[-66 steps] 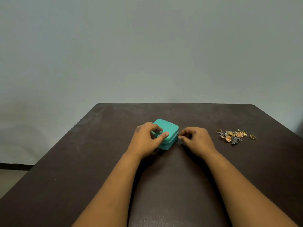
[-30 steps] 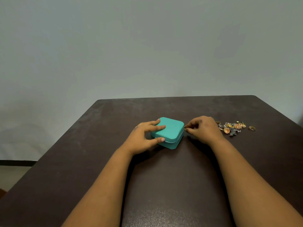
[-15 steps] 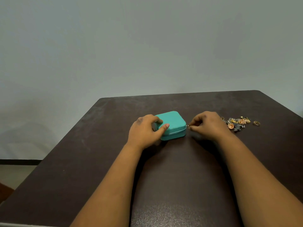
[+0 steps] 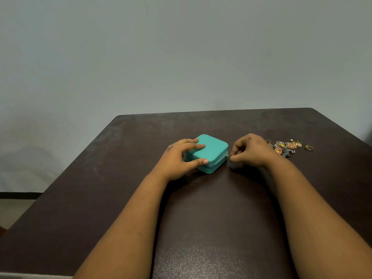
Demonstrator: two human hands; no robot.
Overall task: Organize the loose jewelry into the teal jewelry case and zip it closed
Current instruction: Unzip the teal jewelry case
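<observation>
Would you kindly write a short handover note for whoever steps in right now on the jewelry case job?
Left hand: grips the teal jewelry case from its left side, fingers on the lid, thumb on the front.
Right hand: pinches the zipper pull at the case's right corner.
Loose jewelry: heaped on the table, right of the right hand; one ring lies apart.
Done: nothing packed; lid is down.
Left: unzip, open, load jewelry, zip closed.
</observation>
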